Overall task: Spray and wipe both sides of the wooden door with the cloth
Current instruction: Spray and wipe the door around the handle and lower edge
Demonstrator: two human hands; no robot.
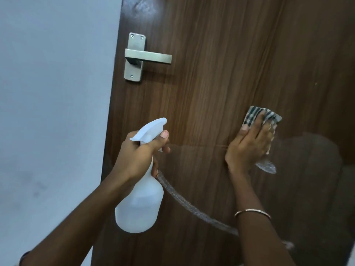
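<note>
Cloth (249,115), checked green/white, crumpled: lying against wooden door (221,73) at approx 3 o'clock of view, showing above fingertips and again below heel of palm. Being pressed there by right hand (249,144), fingers straight and close together, thumb lying alongside at cloth's 8 o'clock, not curling round anything. Wearing thin bangle (252,213) on that wrist, toward 6 o'clock. Filling centre and rt side of view w/ dark brown vertical grain. Carrying pale wet arc (192,206), sweeping from beside rt forearm up toward 10 o'clock. Gripping white spray bottle (138,204) w/ left hand (142,152) at 8 o'clock of cloth, well apart from it: fingers curling round neck and trigger, nozzle pointing toward 1 o'clock, bottle body hanging below fist, in front of door's lower left. Sitting at 11 o'clock, near door's left edge: grey metal lever handle (146,57), lever pointing to 3 o'clock. Standing at 9 o'clock, beyond door edge: pale blue-grey wall (53,93).
</note>
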